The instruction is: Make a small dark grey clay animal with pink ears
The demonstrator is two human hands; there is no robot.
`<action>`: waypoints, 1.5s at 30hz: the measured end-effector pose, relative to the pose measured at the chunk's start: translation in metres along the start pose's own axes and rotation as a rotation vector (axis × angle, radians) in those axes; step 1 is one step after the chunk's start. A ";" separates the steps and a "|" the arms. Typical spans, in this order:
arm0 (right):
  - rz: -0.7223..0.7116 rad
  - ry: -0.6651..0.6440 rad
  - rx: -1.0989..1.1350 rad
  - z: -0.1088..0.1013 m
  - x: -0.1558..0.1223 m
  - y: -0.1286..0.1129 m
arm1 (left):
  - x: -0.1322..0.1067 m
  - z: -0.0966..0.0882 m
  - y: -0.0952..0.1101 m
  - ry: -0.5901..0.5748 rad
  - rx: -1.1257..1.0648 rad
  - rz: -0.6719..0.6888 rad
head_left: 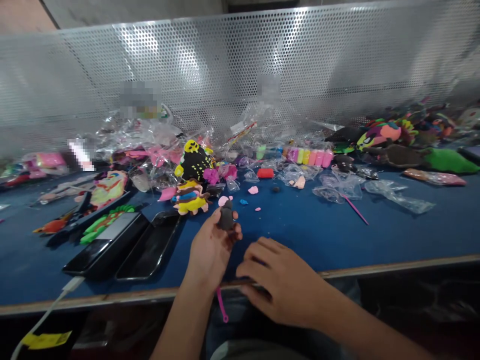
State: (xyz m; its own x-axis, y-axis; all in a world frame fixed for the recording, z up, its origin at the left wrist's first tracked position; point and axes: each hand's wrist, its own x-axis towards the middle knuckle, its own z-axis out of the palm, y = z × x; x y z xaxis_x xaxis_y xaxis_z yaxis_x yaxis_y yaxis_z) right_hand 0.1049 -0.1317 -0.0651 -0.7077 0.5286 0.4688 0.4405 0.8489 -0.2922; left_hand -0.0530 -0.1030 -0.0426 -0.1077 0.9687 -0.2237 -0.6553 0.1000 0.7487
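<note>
My left hand (212, 245) is raised above the front of the blue table, its fingers closed round a dark grey clay figure (226, 216) with light pink lumps at the top. Just to its right my right hand (279, 280) hovers over the table's edge, fingers loosely curled and apart, with nothing visible in them. A magenta modelling stick (222, 305) with a ring end shows below my left wrist; whether that hand holds it is hidden. Beyond my hands lie a pink clay lump (253, 190), a small blue clay piece (244, 202) and a red clay block (265, 173).
A black phone (153, 247) and a black device with a white cable (108, 245) lie left. Colourful clay figures (193, 162), plastic bags (339, 186) and a row of clay tubes (309, 156) line the back, before a perforated metal panel (240, 65). Another magenta stick (355, 209) lies right.
</note>
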 end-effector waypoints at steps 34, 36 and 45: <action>0.465 0.386 0.327 -0.007 0.001 0.014 | -0.010 -0.005 -0.008 -0.121 -0.031 -0.008; 0.491 0.388 0.368 -0.006 0.005 0.015 | -0.011 -0.005 -0.008 -0.156 -0.018 -0.022; 0.565 0.442 0.422 -0.003 0.014 0.016 | -0.010 -0.007 -0.011 -0.235 -0.002 -0.029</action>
State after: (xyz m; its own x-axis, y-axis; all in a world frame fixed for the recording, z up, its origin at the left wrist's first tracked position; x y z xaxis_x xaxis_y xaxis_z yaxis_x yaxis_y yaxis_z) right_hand 0.1035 -0.1105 -0.0606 -0.1209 0.9013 0.4160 0.3584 0.4304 -0.8284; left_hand -0.0500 -0.1148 -0.0526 0.0876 0.9918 -0.0934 -0.6568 0.1279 0.7432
